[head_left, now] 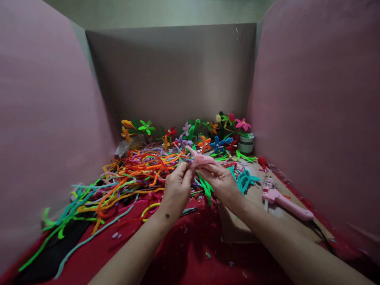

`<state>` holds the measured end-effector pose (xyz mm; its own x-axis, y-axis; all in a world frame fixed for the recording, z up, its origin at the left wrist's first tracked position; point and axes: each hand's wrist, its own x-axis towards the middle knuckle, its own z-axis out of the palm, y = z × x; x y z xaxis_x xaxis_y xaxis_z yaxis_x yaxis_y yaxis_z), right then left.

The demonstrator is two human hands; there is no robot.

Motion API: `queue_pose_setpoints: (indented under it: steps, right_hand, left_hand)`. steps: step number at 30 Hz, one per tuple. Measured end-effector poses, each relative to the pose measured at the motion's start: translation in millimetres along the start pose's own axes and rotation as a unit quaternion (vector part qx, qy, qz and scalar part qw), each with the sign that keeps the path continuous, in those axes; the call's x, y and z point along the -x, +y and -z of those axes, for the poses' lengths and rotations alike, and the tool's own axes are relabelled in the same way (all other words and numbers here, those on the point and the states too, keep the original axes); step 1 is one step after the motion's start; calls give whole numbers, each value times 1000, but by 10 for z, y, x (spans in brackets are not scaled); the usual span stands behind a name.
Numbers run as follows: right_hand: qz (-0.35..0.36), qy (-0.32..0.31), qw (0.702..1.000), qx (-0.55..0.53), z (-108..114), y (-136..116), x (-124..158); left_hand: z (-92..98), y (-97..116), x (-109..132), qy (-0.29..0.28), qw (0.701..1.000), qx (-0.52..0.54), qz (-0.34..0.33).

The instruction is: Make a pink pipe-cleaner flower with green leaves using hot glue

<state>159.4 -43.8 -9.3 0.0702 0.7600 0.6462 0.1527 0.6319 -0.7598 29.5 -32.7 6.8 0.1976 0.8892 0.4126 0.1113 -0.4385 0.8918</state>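
In the middle of the head view, both hands meet around a fuzzy pale pink pipe-cleaner flower, with one long petal pointing up and left. My right hand is closed around its lower side. The fingers of my left hand are pinched together at the flower's narrow base, close to my right fingertips; exactly what part they grip is partly hidden. Green pipe cleaners hang or lie just below and behind the hands. A teal pipe-cleaner piece rests to the right of my right hand.
Loose pipe cleaners are heaped on the red cloth at left. Finished flowers stand along the back. A pink glue gun with a cord lies on cardboard at right. Dark blades lie near my left wrist. Pink panels flank both sides.
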Motion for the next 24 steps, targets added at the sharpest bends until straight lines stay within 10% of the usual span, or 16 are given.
queue_pose_setpoints:
  steps: [7,20,24]
  right_hand:
    - [-144,63,952,-262,-58,-13,8]
    - [-93,134,981,-101,-67,4,54]
    - [-174,94,964,-177,-55,-12,36]
  left_hand:
    - [-36,-12,3,-47,991,97,74]
    - [-44,9,51,-141,901,356,205]
    - [14,-65,25,-190,863,403,236]
